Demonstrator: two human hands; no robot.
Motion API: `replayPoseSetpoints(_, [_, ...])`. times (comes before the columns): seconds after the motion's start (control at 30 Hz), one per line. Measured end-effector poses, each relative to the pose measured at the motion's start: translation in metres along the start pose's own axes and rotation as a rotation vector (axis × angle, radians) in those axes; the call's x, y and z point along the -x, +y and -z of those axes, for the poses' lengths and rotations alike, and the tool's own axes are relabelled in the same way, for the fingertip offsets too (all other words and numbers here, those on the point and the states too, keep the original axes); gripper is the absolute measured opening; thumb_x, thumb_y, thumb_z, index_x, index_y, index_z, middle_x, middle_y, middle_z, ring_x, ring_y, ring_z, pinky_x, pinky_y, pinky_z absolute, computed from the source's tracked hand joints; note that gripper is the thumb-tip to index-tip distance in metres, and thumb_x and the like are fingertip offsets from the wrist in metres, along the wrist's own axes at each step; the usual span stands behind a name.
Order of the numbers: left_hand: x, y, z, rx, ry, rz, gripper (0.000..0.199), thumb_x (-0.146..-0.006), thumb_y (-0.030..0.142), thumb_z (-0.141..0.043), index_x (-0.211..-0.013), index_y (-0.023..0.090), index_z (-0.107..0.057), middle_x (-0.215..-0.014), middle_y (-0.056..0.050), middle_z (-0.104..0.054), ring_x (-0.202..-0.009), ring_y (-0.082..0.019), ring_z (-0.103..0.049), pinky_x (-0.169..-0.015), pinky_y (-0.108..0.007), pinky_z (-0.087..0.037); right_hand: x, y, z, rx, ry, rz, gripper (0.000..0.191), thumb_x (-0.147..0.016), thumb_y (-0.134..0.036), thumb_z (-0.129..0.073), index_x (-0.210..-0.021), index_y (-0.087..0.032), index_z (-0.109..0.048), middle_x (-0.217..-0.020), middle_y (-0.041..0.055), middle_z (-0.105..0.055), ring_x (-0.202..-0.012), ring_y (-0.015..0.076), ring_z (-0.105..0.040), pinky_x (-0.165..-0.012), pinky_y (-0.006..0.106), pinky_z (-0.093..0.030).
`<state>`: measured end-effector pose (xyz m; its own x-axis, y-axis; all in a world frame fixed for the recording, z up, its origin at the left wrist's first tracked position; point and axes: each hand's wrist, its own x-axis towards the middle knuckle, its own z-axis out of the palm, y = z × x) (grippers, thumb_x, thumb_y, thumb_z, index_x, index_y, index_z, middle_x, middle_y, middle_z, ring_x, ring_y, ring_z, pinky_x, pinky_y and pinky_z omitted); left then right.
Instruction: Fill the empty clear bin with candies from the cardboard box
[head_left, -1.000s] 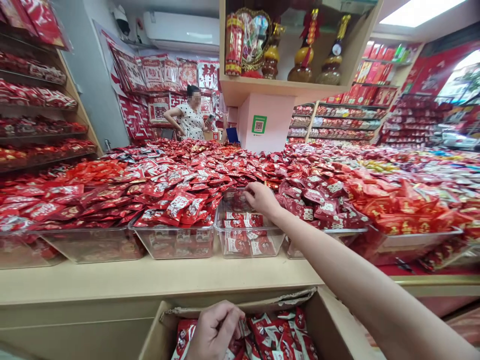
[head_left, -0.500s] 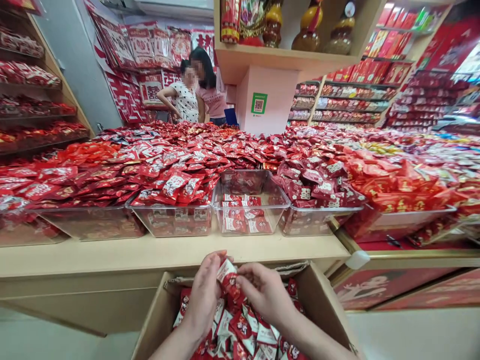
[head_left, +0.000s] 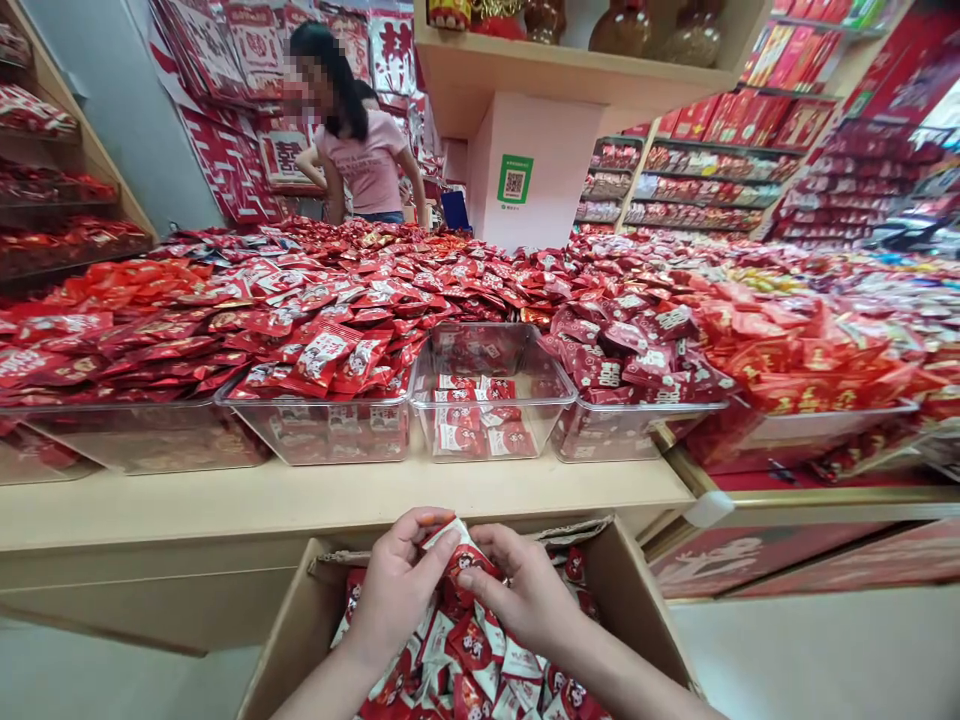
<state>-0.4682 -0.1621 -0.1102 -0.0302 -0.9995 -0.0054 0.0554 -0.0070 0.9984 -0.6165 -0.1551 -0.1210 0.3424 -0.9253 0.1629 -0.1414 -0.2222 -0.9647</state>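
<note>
Above an open cardboard box (head_left: 651, 610), both of my hands grip a small red-and-white candy packet (head_left: 469, 558). My left hand (head_left: 401, 575) pinches its left end, thumb across the front. On its right side, my right hand (head_left: 525, 585) closes with the thumb on the printed face. Many loose packets of the same look (head_left: 480, 650) fill the box beneath. Past the box, on the counter, stands a clear plastic bin (head_left: 491, 395) with several such packets lying in rows at its bottom.
Clear bins heaped with red packets (head_left: 322, 365) and maroon packets (head_left: 630, 350) flank that bin. The pale counter ledge (head_left: 375, 495) runs between bins and box. A pillar (head_left: 540, 170) carries an overhanging shelf. A person in a pink shirt (head_left: 367, 165) stands behind the display.
My left hand has turned, bringing its thumb over the packet, and my right thumb now lies on its face. The view has shifted slightly. The person in pink has moved left, mostly covering another person.
</note>
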Motion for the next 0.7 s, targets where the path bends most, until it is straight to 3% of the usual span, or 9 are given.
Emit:
replayPoseSetpoints(0.13, [0.006, 0.005, 0.003, -0.083, 0.016, -0.041, 0.023, -0.078, 0.037, -0.051, -0.097, 0.024, -0.055, -0.087, 0.002, -0.061, -0.081, -0.011, -0.056, -0.073, -0.019, -0.044, 0.007, -0.014, 0.007, 0.187, 0.065, 0.095, 0.018, -0.077, -0.021, -0.053, -0.095, -0.019, -0.056, -0.085, 0.0017, -0.065, -0.074, 0.0130, -0.059, -0.069, 0.022, -0.045])
replayPoseSetpoints(0.23, [0.007, 0.006, 0.006, -0.065, 0.019, -0.025, 0.027, -0.081, 0.040, -0.044, -0.100, 0.023, -0.052, -0.081, 0.002, -0.060, -0.072, -0.011, -0.056, -0.069, -0.021, -0.045, 0.003, -0.040, 0.024, 0.271, 0.186, 0.198, 0.018, -0.080, -0.021, -0.049, -0.098, -0.020, -0.054, -0.089, 0.0037, -0.063, -0.079, 0.0133, -0.058, -0.071, 0.023, -0.044])
replayPoseSetpoints(0.3, [0.005, 0.003, 0.007, -0.044, 0.001, 0.005, 0.028, -0.081, 0.041, -0.043, -0.099, 0.021, -0.051, -0.079, 0.001, -0.060, -0.067, -0.012, -0.056, -0.066, -0.023, -0.046, -0.012, -0.064, 0.043, 0.348, 0.267, 0.267, 0.017, -0.080, -0.022, -0.049, -0.096, -0.020, -0.053, -0.089, 0.0043, -0.062, -0.079, 0.0137, -0.057, -0.071, 0.024, -0.044])
replayPoseSetpoints(0.4, [0.001, -0.005, 0.008, -0.058, -0.041, 0.007, 0.028, -0.079, 0.040, -0.047, -0.099, 0.021, -0.051, -0.079, 0.000, -0.059, -0.069, -0.013, -0.056, -0.067, -0.025, -0.047, -0.062, -0.100, 0.075, 0.443, 0.347, 0.249, 0.017, -0.080, -0.029, -0.049, -0.094, -0.019, -0.050, -0.087, 0.0039, -0.061, -0.076, 0.0141, -0.056, -0.069, 0.026, -0.044])
replayPoseSetpoints(0.47, [-0.002, -0.011, 0.010, -0.136, -0.073, -0.052, 0.027, -0.078, 0.039, -0.049, -0.098, 0.021, -0.051, -0.076, 0.000, -0.057, -0.068, -0.013, -0.055, -0.067, -0.024, -0.046, -0.108, -0.114, 0.091, 0.563, 0.327, 0.106, 0.019, -0.080, -0.032, -0.046, -0.091, -0.017, -0.050, -0.085, 0.0040, -0.061, -0.074, 0.0139, -0.055, -0.066, 0.026, -0.043])
replayPoseSetpoints(0.53, [-0.005, -0.016, 0.012, -0.246, -0.106, -0.125, 0.026, -0.078, 0.037, -0.048, -0.098, 0.021, -0.052, -0.072, 0.001, -0.056, -0.065, -0.013, -0.054, -0.065, -0.023, -0.046, -0.154, -0.117, 0.100, 0.701, 0.212, -0.166, 0.019, -0.081, -0.031, -0.045, -0.085, -0.014, -0.053, -0.083, 0.0051, -0.060, -0.072, 0.0132, -0.055, -0.063, 0.025, -0.042])
replayPoseSetpoints(0.6, [-0.008, -0.021, 0.015, -0.339, -0.147, -0.166, 0.026, -0.079, 0.036, -0.047, -0.098, 0.020, -0.053, -0.069, 0.000, -0.056, -0.063, -0.013, -0.053, -0.062, -0.023, -0.046, -0.191, -0.108, 0.102, 0.757, 0.103, -0.379, 0.014, -0.080, -0.023, -0.049, -0.078, -0.011, -0.055, -0.075, 0.0057, -0.060, -0.064, 0.0122, -0.055, -0.057, 0.024, -0.043])
replayPoseSetpoints(0.7, [-0.010, -0.027, 0.016, -0.399, -0.134, -0.194, 0.026, -0.078, 0.035, -0.047, -0.096, 0.019, -0.056, -0.068, -0.001, -0.058, -0.059, -0.013, -0.053, -0.058, -0.022, -0.045, -0.223, -0.085, 0.100, 0.807, 0.016, -0.571, 0.007, -0.078, -0.014, -0.052, -0.077, -0.008, -0.056, -0.066, 0.0029, -0.058, -0.055, 0.0104, -0.054, -0.052, 0.024, -0.045])
